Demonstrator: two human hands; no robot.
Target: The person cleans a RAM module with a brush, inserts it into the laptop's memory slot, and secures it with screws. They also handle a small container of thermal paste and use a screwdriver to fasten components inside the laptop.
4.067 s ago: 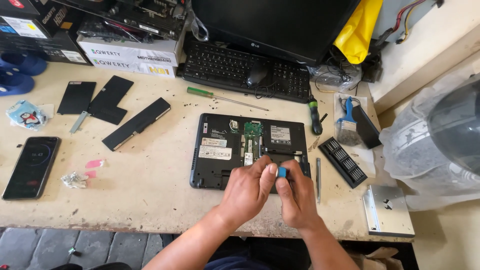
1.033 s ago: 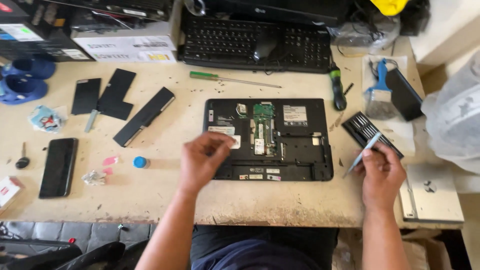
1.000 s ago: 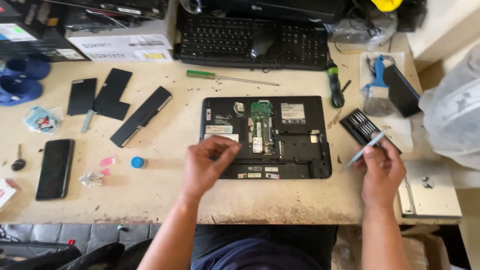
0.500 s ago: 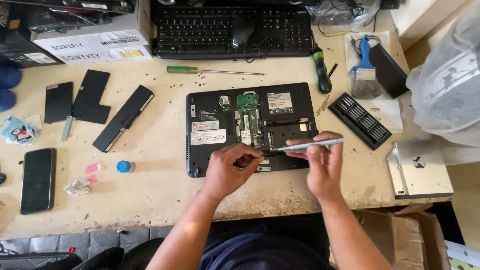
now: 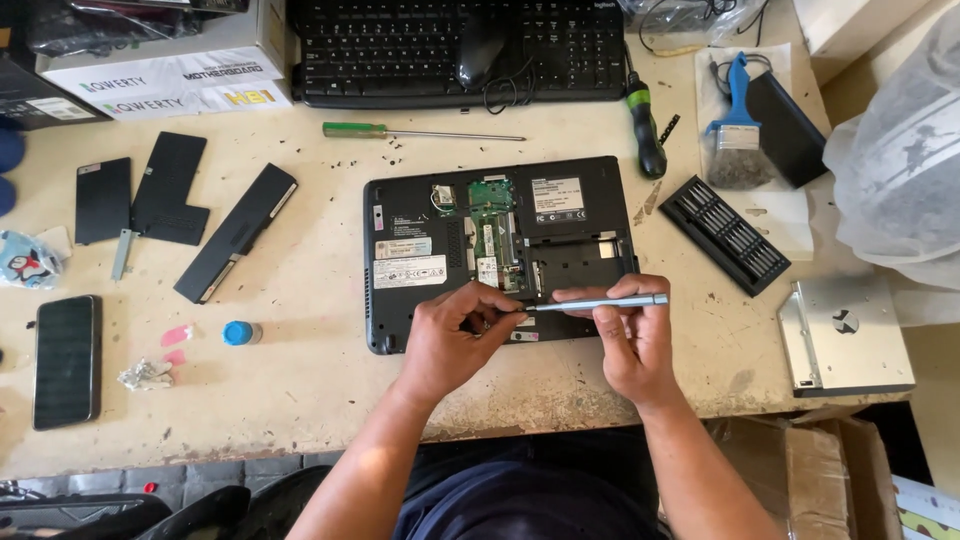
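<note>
A black laptop (image 5: 420, 215) lies upside down on the workbench with its bottom covers off and a green circuit board showing. My right hand (image 5: 632, 340) holds a slim silver precision screwdriver (image 5: 600, 302) level over the laptop's front edge, tip pointing left. My left hand (image 5: 450, 340) is pinched at the screwdriver's tip, fingers closed on the bit end. Both hands hover just above the laptop's near edge.
A bit set tray (image 5: 725, 233), green-black screwdriver (image 5: 645, 125), blue brush (image 5: 735, 135) and silver drive caddy (image 5: 845, 335) lie right. Long green screwdriver (image 5: 420, 132), keyboard (image 5: 450, 50) behind. Left: laptop battery (image 5: 235, 245), black covers (image 5: 165, 190), phone (image 5: 66, 360), blue cap (image 5: 238, 333).
My right hand fetched the silver screwdriver from the bit tray side and brought it over the laptop's front edge. My left hand moved right to meet its tip.
</note>
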